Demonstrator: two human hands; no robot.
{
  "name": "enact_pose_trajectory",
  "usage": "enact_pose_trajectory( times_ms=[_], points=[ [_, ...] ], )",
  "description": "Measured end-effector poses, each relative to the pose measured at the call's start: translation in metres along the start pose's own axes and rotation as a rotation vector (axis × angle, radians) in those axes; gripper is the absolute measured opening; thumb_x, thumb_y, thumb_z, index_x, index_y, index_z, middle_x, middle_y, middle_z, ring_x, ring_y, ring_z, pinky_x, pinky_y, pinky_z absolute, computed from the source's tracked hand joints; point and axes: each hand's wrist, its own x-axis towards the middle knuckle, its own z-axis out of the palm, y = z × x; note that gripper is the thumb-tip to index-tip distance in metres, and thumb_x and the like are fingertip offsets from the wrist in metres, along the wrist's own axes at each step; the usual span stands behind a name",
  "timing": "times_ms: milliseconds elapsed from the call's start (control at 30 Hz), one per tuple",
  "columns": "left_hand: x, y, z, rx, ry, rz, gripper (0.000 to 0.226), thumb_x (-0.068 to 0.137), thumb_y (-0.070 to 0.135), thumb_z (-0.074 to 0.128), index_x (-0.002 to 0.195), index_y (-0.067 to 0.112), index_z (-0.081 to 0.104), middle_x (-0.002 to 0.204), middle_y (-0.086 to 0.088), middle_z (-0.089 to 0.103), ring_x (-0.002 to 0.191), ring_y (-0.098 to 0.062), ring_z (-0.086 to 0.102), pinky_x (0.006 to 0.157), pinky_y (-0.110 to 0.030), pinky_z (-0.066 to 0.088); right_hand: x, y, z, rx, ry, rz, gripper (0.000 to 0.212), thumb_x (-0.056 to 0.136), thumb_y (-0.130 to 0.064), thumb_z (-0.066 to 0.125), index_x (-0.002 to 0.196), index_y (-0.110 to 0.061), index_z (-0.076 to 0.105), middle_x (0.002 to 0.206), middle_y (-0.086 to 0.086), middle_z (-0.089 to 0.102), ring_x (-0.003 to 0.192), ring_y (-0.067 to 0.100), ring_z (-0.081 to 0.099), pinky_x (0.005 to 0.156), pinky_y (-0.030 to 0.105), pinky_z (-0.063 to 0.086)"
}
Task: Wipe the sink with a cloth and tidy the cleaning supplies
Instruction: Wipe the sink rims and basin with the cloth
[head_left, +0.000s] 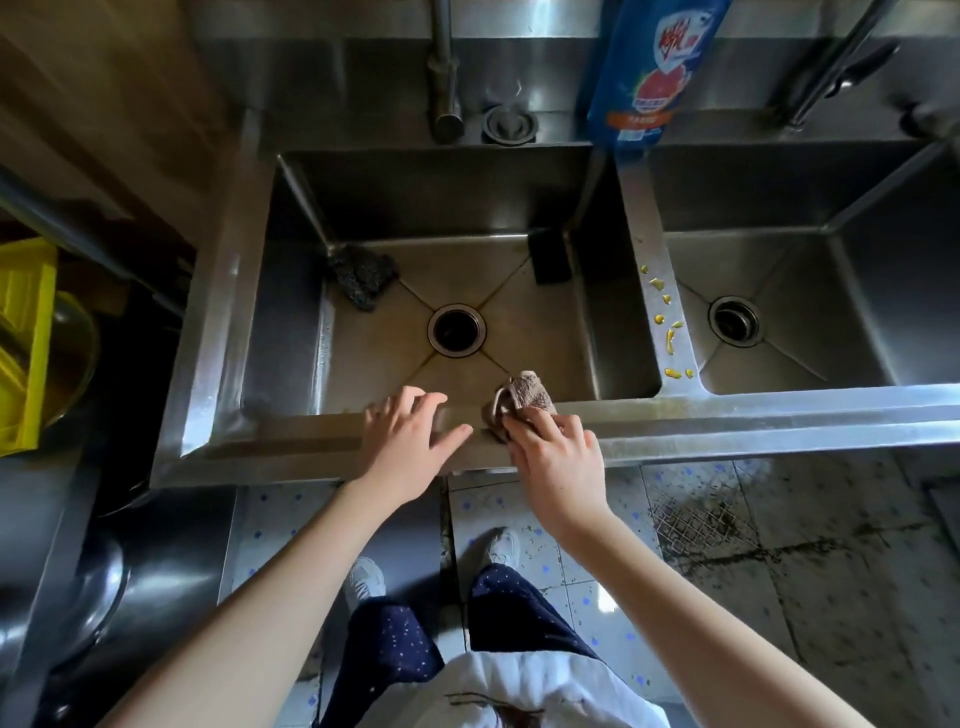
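Head camera looks straight down on a steel double sink (727, 415); every place here is given from the round drain (456, 330) of the left basin.

On the front rim, on the person's side of the drain, the right hand (558, 447) has its fingers curled over a bunched brown cloth (524, 395). The free end of the cloth pokes out past the fingertips, pointing back toward the drain and overhanging the basin edge. Just left of it on the same rim, the left hand (410, 441) lies flat with fingers spread, holding nothing.

Beyond the drain to the left, a dark wire scourer (363, 275) sits in the far corner of the basin floor. Beyond it to the right, a black sponge (549, 257) leans in the other far corner. Further back, a blue detergent bottle (649, 73) stands on the ledge.

Right of the drain, yellow spots (667, 322) run along the divider between the basins. The cloth hand is the nearer one to them, so a wipe there would likely sweep rightward and away from the person. The basin floor lies straight ahead of the grip.
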Motion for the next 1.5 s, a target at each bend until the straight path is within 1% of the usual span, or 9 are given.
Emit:
enact_pose_trajectory(
  times_ms=[133,333,500,833,967,1167,1300,1400,1500],
  points=[
    [-0.001,0.009,0.001,0.028,-0.007,0.009,0.059,0.082,0.066,0.037,0.125,0.027,0.05,0.125,0.004,0.045,0.116,-0.021,0.042,0.1,-0.042,0.025,-0.006,0.042,-0.007,-0.02,0.053,0.043,0.034,0.074,-0.019,0.075,0.107,-0.026,0.069,0.103,-0.003,0.067,0.08,0.029,0.059,0.062,0.036,0.047],
    [-0.002,0.025,0.004,0.036,-0.111,0.045,0.059,0.084,0.068,0.035,0.127,0.028,0.043,0.129,0.005,0.043,0.12,-0.021,0.039,0.105,-0.046,0.023,-0.018,0.12,-0.021,-0.007,0.026,0.314,0.025,0.086,-0.019,0.065,0.11,-0.023,0.069,0.114,-0.001,0.066,0.095,0.033,0.057,0.075,0.04,0.045],
    [0.002,0.025,0.0,0.043,-0.157,0.054,0.057,0.083,0.068,0.036,0.123,0.029,0.043,0.129,0.003,0.044,0.12,-0.021,0.038,0.105,-0.047,0.02,-0.016,0.114,-0.024,0.044,-0.014,0.365,0.026,0.087,-0.018,0.062,0.111,-0.025,0.069,0.116,-0.004,0.065,0.099,0.03,0.054,0.076,0.039,0.046],
    [0.006,0.031,0.005,0.106,-0.166,0.029,0.06,0.082,0.071,0.035,0.122,0.027,0.042,0.137,-0.005,0.04,0.129,-0.027,0.035,0.111,-0.056,0.015,-0.014,0.061,-0.023,0.12,-0.056,0.202,0.027,0.09,-0.023,0.058,0.116,-0.028,0.067,0.12,-0.008,0.064,0.102,0.024,0.055,0.081,0.037,0.046],
    [0.004,0.056,0.01,0.059,-0.159,0.032,0.066,0.084,0.067,0.038,0.136,0.028,0.03,0.143,-0.004,0.031,0.133,-0.028,0.03,0.111,-0.055,0.01,-0.017,0.085,-0.029,0.14,-0.058,0.097,0.024,0.089,-0.023,0.061,0.112,-0.026,0.07,0.116,-0.007,0.066,0.097,0.027,0.057,0.078,0.038,0.049],
    [0.016,0.122,0.029,-0.005,-0.119,0.064,0.063,0.085,0.065,0.039,0.135,0.028,0.031,0.138,-0.002,0.035,0.129,-0.026,0.032,0.109,-0.054,0.013,-0.011,0.155,-0.032,0.117,0.016,0.012,0.022,0.08,-0.017,0.072,0.101,-0.023,0.074,0.105,-0.005,0.069,0.087,0.029,0.061,0.069,0.038,0.053],
    [0.028,0.165,0.045,-0.041,-0.135,-0.039,0.045,0.087,0.062,0.037,0.116,0.028,0.046,0.127,-0.002,0.044,0.125,-0.027,0.037,0.109,-0.054,0.014,0.0,0.205,-0.038,0.124,-0.011,-0.146,0.021,0.078,-0.012,0.074,0.096,-0.023,0.075,0.107,-0.005,0.07,0.09,0.028,0.063,0.069,0.038,0.054],
    [0.025,0.187,0.054,-0.032,-0.045,-0.108,0.033,0.088,0.059,0.036,0.092,0.029,0.049,0.11,0.002,0.052,0.11,-0.025,0.046,0.1,-0.049,0.026,0.014,0.227,-0.041,0.18,-0.045,-0.258,0.021,0.078,-0.012,0.074,0.096,-0.022,0.076,0.109,-0.005,0.07,0.095,0.025,0.065,0.074,0.038,0.056],
    [0.02,0.194,0.055,-0.022,0.018,-0.155,0.038,0.09,0.055,0.036,0.107,0.029,0.057,0.113,0.003,0.055,0.104,-0.024,0.052,0.095,-0.047,0.031,0.025,0.236,-0.041,0.218,-0.034,-0.337,0.02,0.076,-0.011,0.077,0.094,-0.021,0.077,0.106,-0.004,0.071,0.093,0.024,0.066,0.074,0.037,0.057]
  ],
)
